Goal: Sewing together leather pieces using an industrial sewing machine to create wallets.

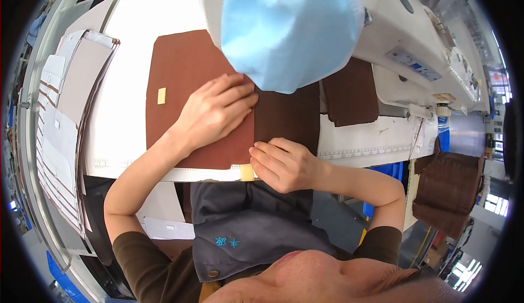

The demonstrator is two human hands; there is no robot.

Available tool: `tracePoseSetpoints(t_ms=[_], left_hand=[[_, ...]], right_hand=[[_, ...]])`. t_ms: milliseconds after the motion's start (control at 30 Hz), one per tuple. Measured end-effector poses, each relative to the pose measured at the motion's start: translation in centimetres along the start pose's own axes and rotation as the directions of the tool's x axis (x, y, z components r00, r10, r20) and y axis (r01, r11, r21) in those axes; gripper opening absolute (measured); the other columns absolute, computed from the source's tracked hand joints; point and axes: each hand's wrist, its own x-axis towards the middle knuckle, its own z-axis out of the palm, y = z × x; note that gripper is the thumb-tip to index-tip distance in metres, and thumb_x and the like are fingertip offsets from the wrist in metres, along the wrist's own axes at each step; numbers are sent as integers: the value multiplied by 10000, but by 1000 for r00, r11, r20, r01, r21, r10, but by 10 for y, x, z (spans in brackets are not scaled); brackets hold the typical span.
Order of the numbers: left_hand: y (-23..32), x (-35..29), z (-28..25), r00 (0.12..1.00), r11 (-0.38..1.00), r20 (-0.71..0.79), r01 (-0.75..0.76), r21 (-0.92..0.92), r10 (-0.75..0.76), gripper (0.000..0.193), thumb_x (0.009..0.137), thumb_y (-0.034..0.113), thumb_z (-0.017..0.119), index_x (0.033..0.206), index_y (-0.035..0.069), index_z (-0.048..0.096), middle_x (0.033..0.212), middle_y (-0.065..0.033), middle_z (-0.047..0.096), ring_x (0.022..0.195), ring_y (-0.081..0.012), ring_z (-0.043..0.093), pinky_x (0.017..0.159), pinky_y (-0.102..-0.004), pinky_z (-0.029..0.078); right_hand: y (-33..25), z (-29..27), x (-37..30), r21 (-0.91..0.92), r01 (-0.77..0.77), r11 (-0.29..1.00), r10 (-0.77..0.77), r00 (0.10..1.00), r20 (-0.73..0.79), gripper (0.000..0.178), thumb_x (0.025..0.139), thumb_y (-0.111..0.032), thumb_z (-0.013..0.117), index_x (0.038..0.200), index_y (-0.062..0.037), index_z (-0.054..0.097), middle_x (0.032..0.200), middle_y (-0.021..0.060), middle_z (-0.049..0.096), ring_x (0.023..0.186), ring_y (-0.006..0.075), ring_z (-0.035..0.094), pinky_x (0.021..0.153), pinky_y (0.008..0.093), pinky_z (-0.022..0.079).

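A reddish-brown fabric panel (180, 63) lies on the white table, a small yellow tab (161, 96) on its left part. Its right edge meets a dark brown panel (289, 115). My left hand (218, 109) rests on the reddish-brown panel, fingers stretched toward that edge, palm down. Nearer the table's front, my right hand (286, 164) has its fingers curled at the lower corner where both panels meet, pinching there; its thumb is hidden. A light blue cloth (289, 30) covers the view of the panels' far end and the machine's needle area.
A white sewing machine (420, 46) stands at the back right. Another dark brown piece (352, 93) lies beside it. Layered grey and brown panels (71, 101) are stacked at the left. Dark brown pieces (447, 194) hang at the right. A ruler strip (360, 151) runs along the table's front edge.
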Motion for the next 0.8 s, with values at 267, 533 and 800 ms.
tracePoseSetpoints(t_ms=[267, 533, 800], left_hand=[[2, -7, 0, 998, 995, -3, -58, -86, 58, 196, 771, 130, 668, 952, 56, 687, 1043, -55, 653, 1078, -232, 582, 933, -400, 478], [-7, -1, -13, 989, 996, 119, -88, -20, 90, 257, 795, 107, 638, 1047, 57, 652, 1068, -59, 651, 1102, -233, 565, 967, -409, 453], [-26, -12, -12, 972, 926, 94, -172, -336, 214, 267, 751, 39, 667, 1017, 53, 674, 1064, -87, 663, 1055, -257, 606, 985, -422, 456]], right_hand=[[17, 10, 6, -27, 7, 1000, -7, 1000, -19, 123, 673, -77, 638, 761, 8, 631, 837, 131, 662, 786, 232, 647, 664, 306, 518], [41, 12, 12, -57, 2, 998, -4, 999, -33, 123, 658, -69, 645, 756, 3, 631, 829, 118, 660, 794, 223, 647, 668, 304, 514], [61, 17, 17, -122, -53, 991, 48, 998, -43, 74, 679, -49, 659, 739, -13, 637, 815, 78, 662, 786, 191, 654, 615, 277, 501]])
